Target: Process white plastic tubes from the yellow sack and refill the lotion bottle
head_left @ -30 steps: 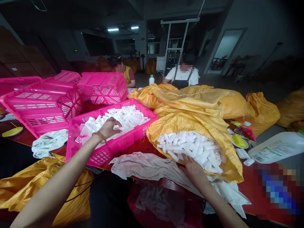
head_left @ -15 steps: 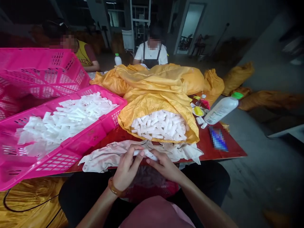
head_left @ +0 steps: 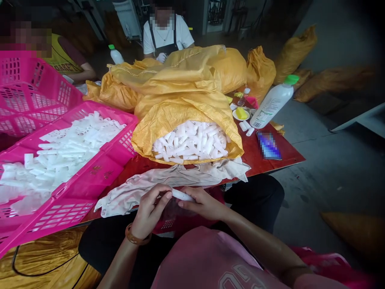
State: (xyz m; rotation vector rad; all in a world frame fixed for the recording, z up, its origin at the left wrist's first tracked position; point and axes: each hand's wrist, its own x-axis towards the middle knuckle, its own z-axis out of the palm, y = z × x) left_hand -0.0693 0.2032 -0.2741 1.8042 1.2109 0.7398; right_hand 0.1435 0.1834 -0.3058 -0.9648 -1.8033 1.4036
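Observation:
A short white plastic tube [head_left: 182, 195] spans the gap between my two hands, just off the table's near edge. My left hand [head_left: 152, 206] pinches its left end between thumb and fingers, and a brown bangle circles that wrist. Thumb and fingers of my right hand [head_left: 202, 204] close on the other end. Beyond them lies a crumpled pale cloth [head_left: 144, 185]. Behind the cloth, an open yellow woven sack [head_left: 150, 120] shows many similar white tubes [head_left: 192, 140] at its mouth.
A pink plastic crate [head_left: 99, 172] on the left holds more white pieces; another pink crate [head_left: 33, 92] stands behind it. At right, a white bottle [head_left: 272, 104] with a green cap leans near a yellow sponge-like block [head_left: 241, 112]. Two people [head_left: 168, 32] sit across the table [head_left: 288, 154].
The view has tilted down and swung right. Both hands still hold a white tube, now more plainly seen between them; its earlier outline was partly covered by fingers.

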